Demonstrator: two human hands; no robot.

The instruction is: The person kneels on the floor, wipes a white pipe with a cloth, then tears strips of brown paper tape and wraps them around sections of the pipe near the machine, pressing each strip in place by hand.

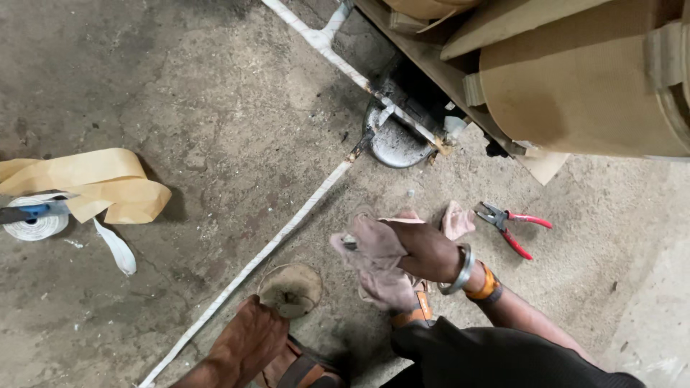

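- Rough grey concrete floor (215, 108) fills the view, cracked and stained, with the person crouched over it.
- Big rolls of brown paper (575, 86) sit on a wooden base at the upper right, above a dark gap.
- Long white strap (287, 230) runs diagonally across the floor from the lower left up towards the rolls.
- Loose band of tan paper tape (93, 183) lies folded at the left edge, just beside a white tape roll (32, 224) with a blue-handled tool resting on it.
- Round metal dish (395, 144) sits under the edge of the base.
- Right hand (428, 251), with a metal bangle and an orange band on the wrist, is closed around a pinkish cloth (377, 262), bunched at the centre bottom of the view.
- Left hand (248, 341) rests at the bottom edge by the strap; whether it grips anything I cannot tell.
- Small round dusty disc (290, 289) lies just above the left hand.
- Red-handled pliers (512, 224) lie on the floor right of the cloth, apart from both hands.
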